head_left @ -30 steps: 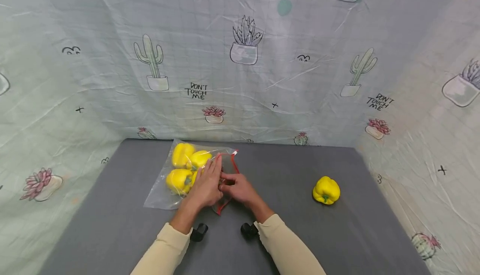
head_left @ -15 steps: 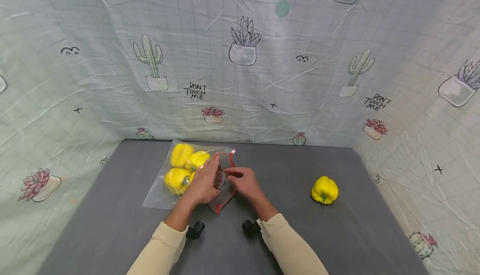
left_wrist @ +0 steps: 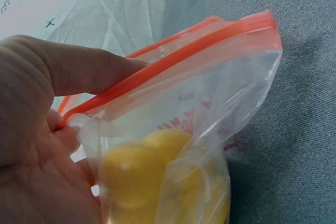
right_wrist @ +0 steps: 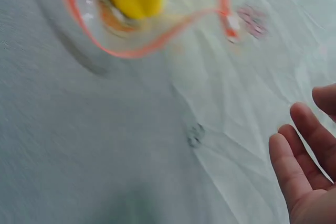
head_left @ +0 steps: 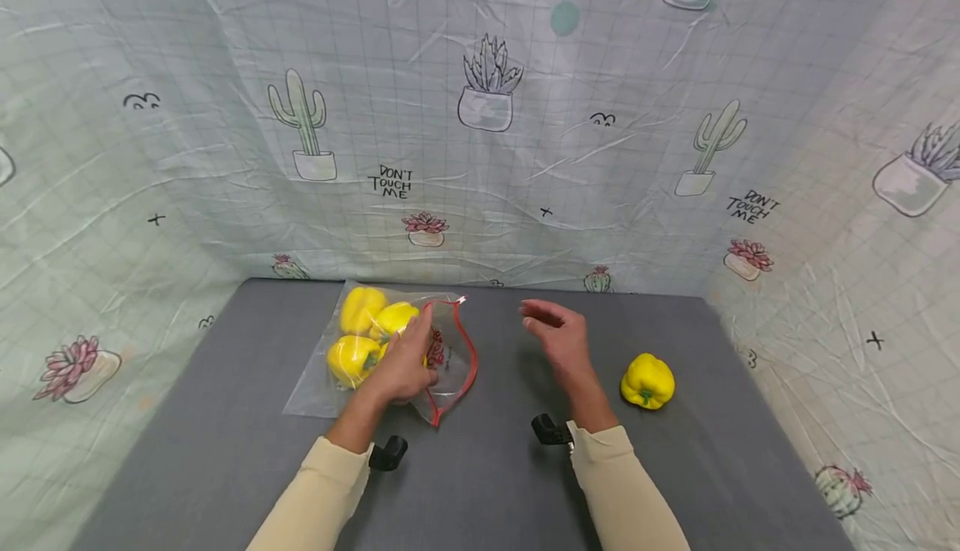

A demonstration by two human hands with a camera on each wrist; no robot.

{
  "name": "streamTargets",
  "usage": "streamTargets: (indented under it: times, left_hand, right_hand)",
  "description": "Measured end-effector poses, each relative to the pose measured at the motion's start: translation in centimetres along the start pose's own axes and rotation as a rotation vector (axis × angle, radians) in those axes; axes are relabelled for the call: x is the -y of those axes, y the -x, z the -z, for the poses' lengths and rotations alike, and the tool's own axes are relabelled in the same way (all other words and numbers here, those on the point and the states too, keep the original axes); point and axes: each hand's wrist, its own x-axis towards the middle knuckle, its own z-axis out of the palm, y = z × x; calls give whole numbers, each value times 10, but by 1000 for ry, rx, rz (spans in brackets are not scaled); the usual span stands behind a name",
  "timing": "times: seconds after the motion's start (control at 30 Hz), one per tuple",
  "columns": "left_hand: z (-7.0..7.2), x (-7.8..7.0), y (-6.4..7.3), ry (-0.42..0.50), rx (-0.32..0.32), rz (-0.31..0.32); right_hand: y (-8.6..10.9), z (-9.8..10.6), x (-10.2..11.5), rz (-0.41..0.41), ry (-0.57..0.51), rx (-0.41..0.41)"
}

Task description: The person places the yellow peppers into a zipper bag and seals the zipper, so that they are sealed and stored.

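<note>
A clear zip bag (head_left: 471,372) with a red rim lies at the left of the table, its mouth open to the right. Several yellow bell peppers (head_left: 363,310) are inside. My left hand (head_left: 405,366) grips the bag near its mouth; in the left wrist view the thumb lies along the red rim (left_wrist: 184,59), with the other fingers partly behind the plastic. Between the bag and a lone yellow bell pepper (head_left: 648,381) my right hand (head_left: 564,341) hovers, holding nothing. Its fingers are loosely bent in the right wrist view.
Beneath everything is a grey tabletop (head_left: 480,484). A cactus-print sheet (head_left: 495,167) hangs behind the table and along both sides. Black wrist cameras (head_left: 551,429) sit on the inner sides of both wrists.
My right hand has let go of the bag's mouth and moved right, toward the lone bell pepper. The bag's mouth now gapes wider. The left hand has stayed on the bag.
</note>
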Motion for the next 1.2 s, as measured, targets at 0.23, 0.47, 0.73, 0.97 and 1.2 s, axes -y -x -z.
streamTargets:
  times: [0.23,0.47,0.73,0.97,1.2]
  left_hand:
    - [-1,0,-8,30,-15,49]
    - [-5,0,-14,34,-44,69]
    - [-6,-1,-13,62,-68,84]
    - [-8,-1,-13,56,-85,73]
    - [-8,0,-13,59,-78,61]
  right_hand:
    - [7,43,5,-27,19,-144]
    - [12,82,4,-111,137,-323]
    - [16,121,-2,-250,226,-427]
    - [22,139,-13,-531,506,-224]
    - [26,133,-23,-567,614,-87]
